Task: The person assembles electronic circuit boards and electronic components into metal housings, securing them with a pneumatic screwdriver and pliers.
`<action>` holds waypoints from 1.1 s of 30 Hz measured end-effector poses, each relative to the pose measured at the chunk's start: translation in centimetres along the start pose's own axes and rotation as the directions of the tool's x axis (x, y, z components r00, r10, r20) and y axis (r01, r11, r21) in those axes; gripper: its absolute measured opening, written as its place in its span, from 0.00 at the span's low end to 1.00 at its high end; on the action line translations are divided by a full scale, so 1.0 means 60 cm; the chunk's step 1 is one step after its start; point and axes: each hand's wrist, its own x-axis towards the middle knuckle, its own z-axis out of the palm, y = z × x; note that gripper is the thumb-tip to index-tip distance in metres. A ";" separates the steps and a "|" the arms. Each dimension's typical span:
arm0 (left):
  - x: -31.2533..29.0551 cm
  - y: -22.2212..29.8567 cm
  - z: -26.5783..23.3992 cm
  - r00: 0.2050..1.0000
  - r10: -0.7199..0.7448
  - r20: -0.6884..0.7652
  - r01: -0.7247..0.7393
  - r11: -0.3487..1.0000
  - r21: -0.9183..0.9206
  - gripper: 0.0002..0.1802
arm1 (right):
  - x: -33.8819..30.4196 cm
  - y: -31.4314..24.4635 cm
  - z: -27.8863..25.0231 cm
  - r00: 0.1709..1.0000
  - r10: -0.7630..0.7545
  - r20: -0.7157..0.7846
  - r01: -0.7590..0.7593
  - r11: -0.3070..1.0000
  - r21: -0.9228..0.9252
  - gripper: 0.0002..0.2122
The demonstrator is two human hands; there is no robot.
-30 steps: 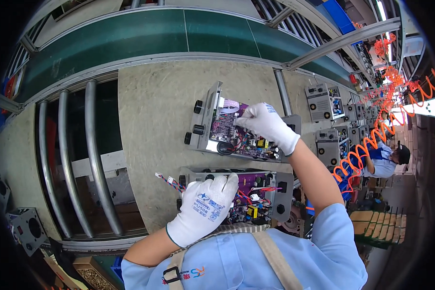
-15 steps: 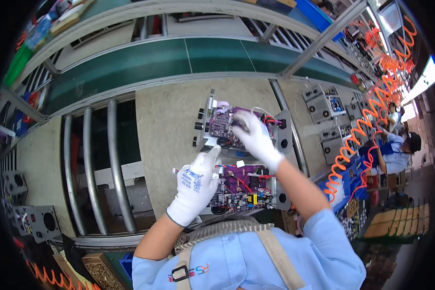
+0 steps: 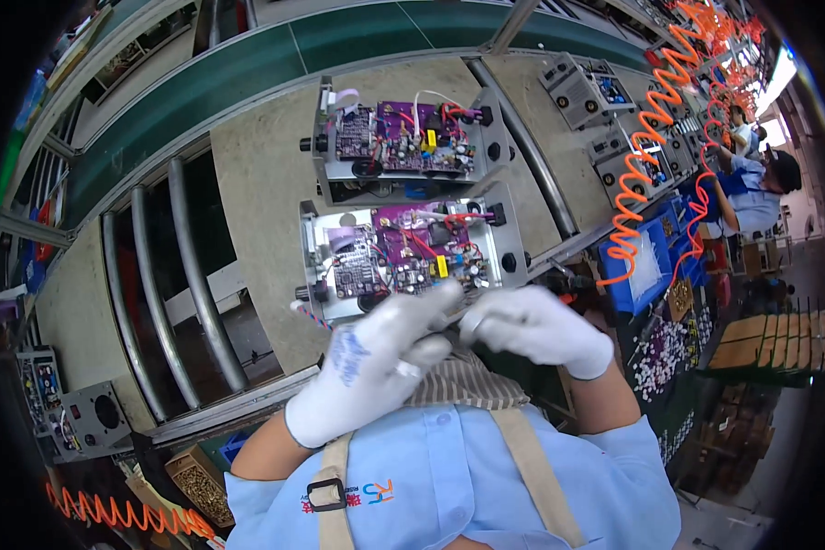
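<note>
Two open metal chassis lie one behind the other on the bench in front of me. Each holds a purple circuit board with wires and black knobs on its left end. My left hand, in a white glove, hovers at the near edge of the nearer chassis. Beside it my right hand, also gloved, has its fingers curled in. The fingertips of both hands come close together; whatever lies between them is hidden. A twisted wire sticks out near the nearer chassis's left end. The farther chassis is untouched.
Metal rollers lie to the left. More chassis stand at the right, beside orange coiled hoses and blue bins. A green conveyor runs behind. A co-worker stands far right.
Both hands have drawn back toward my body from the farther chassis and its near side. The view has shifted, so both chassis appear higher, and the nearer one is now more fully exposed.
</note>
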 end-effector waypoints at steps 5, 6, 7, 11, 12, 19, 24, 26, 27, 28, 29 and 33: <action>-0.012 -0.030 0.044 0.970 -0.239 0.049 0.242 0.968 -0.064 0.11 | -0.002 0.039 0.048 0.975 0.216 -0.045 -0.207 0.967 0.149 0.08; -0.018 -0.039 0.051 0.969 -0.242 0.046 0.245 0.967 -0.069 0.11 | 0.005 0.054 0.059 0.976 -0.065 -0.209 0.027 0.984 -0.176 0.07; -0.025 -0.049 0.053 0.929 -0.366 0.053 0.369 0.921 -0.127 0.10 | 0.009 0.056 0.066 0.969 -0.124 -0.214 0.062 0.960 -0.273 0.07; -0.030 -0.056 0.051 0.875 -0.483 -0.004 0.474 0.861 -0.182 0.08 | 0.036 0.050 0.053 0.972 -0.211 -0.106 0.141 0.879 -0.456 0.06; -0.030 -0.061 0.045 0.902 -0.430 -0.029 0.423 0.896 -0.136 0.08 | 0.046 0.039 0.039 0.966 -0.232 -0.117 0.153 0.872 -0.465 0.06; 0.139 -0.114 -0.011 0.990 -0.019 -0.141 0.125 0.587 0.800 0.15 | 0.229 0.046 -0.112 0.906 0.089 -0.414 -0.369 0.645 -0.669 0.11; 0.153 -0.172 0.006 0.948 0.037 0.317 -0.209 0.823 0.529 0.16 | 0.235 0.037 -0.110 0.906 0.200 -0.372 -0.420 0.517 -0.745 0.12; 0.125 -0.146 -0.003 0.907 0.024 0.421 -0.269 0.802 0.533 0.19 | 0.235 0.032 -0.116 0.869 0.311 -0.386 -0.495 0.502 -0.709 0.12; 0.110 -0.151 -0.001 0.913 0.060 0.403 -0.287 0.798 0.530 0.21 | 0.235 0.032 -0.117 0.877 0.287 -0.386 -0.481 0.494 -0.724 0.12; 0.102 -0.154 -0.004 0.921 0.090 0.380 -0.296 0.795 0.530 0.24 | 0.234 0.034 -0.115 0.871 0.303 -0.388 -0.491 0.491 -0.719 0.12; 0.103 -0.154 -0.011 0.904 0.053 0.423 -0.294 0.796 0.529 0.27 | 0.233 0.036 -0.113 0.878 0.266 -0.398 -0.479 0.483 -0.733 0.11; 0.112 -0.157 -0.015 0.894 0.020 0.447 -0.256 0.843 0.473 0.27 | 0.239 0.027 -0.118 0.833 0.371 -0.411 -0.549 0.463 -0.695 0.11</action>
